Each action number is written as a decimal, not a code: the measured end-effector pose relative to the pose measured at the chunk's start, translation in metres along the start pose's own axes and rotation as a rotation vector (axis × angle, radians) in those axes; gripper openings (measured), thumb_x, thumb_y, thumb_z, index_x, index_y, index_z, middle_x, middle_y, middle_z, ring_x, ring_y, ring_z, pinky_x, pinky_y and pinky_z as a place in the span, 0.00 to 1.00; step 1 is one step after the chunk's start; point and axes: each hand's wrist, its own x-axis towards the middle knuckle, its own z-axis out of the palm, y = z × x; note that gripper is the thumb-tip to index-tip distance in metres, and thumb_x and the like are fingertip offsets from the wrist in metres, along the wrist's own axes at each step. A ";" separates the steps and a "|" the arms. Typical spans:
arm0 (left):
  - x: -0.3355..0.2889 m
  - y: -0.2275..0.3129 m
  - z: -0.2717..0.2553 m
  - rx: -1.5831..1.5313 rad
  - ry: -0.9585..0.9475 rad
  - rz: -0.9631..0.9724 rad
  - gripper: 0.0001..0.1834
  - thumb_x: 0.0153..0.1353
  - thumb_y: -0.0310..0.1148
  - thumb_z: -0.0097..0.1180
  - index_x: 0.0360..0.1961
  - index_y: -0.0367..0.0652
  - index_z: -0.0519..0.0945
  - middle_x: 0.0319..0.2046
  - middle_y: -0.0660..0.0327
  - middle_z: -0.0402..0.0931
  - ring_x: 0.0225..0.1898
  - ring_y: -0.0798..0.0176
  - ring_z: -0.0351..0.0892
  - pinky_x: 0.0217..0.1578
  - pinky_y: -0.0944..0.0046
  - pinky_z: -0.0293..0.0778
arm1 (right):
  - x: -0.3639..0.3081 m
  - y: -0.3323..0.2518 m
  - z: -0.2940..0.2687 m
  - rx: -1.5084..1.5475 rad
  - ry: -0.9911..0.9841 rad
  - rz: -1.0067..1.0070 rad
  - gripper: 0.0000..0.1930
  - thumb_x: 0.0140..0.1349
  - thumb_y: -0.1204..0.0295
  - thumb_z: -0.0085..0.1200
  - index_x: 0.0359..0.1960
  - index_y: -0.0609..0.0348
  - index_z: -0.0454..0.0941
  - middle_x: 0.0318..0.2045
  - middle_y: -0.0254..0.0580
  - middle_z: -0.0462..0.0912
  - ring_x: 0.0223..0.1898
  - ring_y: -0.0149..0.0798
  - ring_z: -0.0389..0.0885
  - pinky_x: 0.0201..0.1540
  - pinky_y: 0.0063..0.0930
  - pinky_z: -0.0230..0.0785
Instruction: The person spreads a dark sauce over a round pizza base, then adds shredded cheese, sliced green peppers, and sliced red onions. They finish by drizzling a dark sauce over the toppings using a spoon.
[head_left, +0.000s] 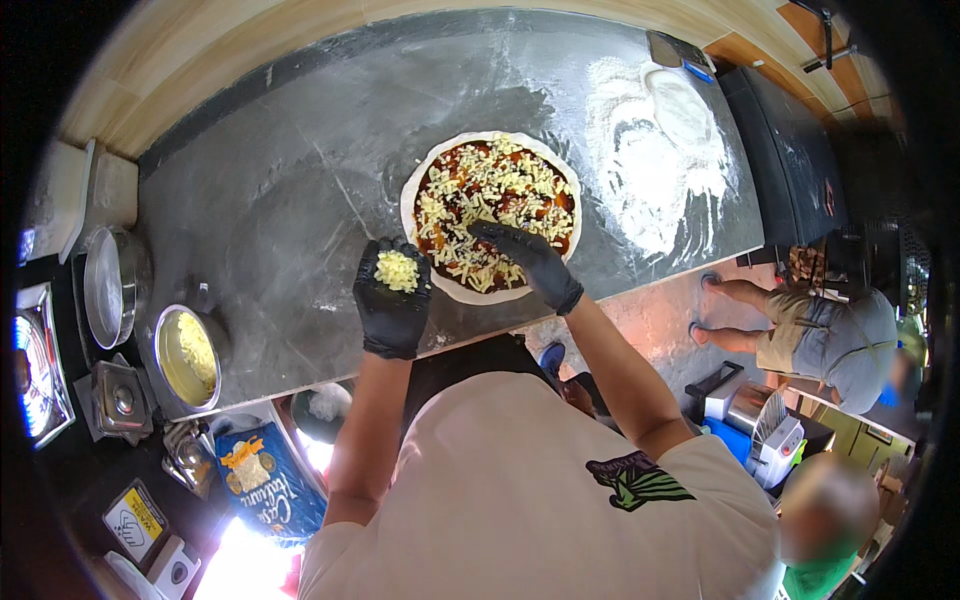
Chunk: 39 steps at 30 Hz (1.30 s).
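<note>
pizza (pixel 492 198), one: round, no long axis, flat on the grey worktop (pixel 290 190), ahead and rightward of the left hand. right hand (pixel 537 263): nearer, above the pizza's near side, fingers extended, grasping nothing visible; contact cannot be told. left hand (pixel 390 318): beside the rim, palm up, uncurled beneath shredded cheese (pixel 397 270). metal bowl (pixel 174 368): far left. flour (pixel 650 190): right.

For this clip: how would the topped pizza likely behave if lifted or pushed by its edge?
The pizza would probably sag if lifted at one edge, since its rim looks pale and unbaked. Its loose cheese shreds may slide when tilted. Pushed, it might stretch or wrinkle, as it seems to lie directly on the counter.
</note>
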 end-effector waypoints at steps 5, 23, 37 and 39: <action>0.001 -0.010 0.037 -0.749 0.060 -0.253 0.08 0.77 0.35 0.50 0.46 0.45 0.80 0.37 0.60 0.81 0.40 0.58 0.81 0.48 0.59 0.80 | 0.004 0.006 0.008 0.092 0.164 -0.012 0.24 0.76 0.74 0.52 0.72 0.59 0.71 0.69 0.41 0.77 0.69 0.33 0.72 0.73 0.29 0.62; 0.079 -0.064 0.122 0.854 -0.042 0.100 0.18 0.78 0.43 0.51 0.43 0.36 0.81 0.35 0.56 0.80 0.37 0.56 0.78 0.44 0.54 0.73 | -0.004 -0.015 -0.036 0.475 0.441 0.242 0.14 0.75 0.68 0.57 0.55 0.63 0.82 0.47 0.38 0.88 0.44 0.31 0.86 0.51 0.26 0.79; 0.137 -0.025 0.060 0.600 -0.096 -0.101 0.14 0.66 0.25 0.65 0.53 0.39 0.86 0.50 0.61 0.86 0.53 0.66 0.82 0.57 0.64 0.75 | 0.086 -0.031 -0.094 -0.483 0.361 0.048 0.13 0.66 0.77 0.62 0.51 0.58 0.89 0.44 0.37 0.91 0.41 0.28 0.84 0.48 0.27 0.78; 0.108 -0.025 0.061 0.743 -0.132 0.017 0.17 0.65 0.18 0.59 0.54 0.40 0.86 0.53 0.60 0.86 0.55 0.64 0.82 0.61 0.62 0.74 | 0.056 -0.027 -0.094 -0.273 0.341 0.079 0.15 0.65 0.80 0.61 0.52 0.61 0.88 0.46 0.36 0.91 0.43 0.28 0.84 0.50 0.26 0.78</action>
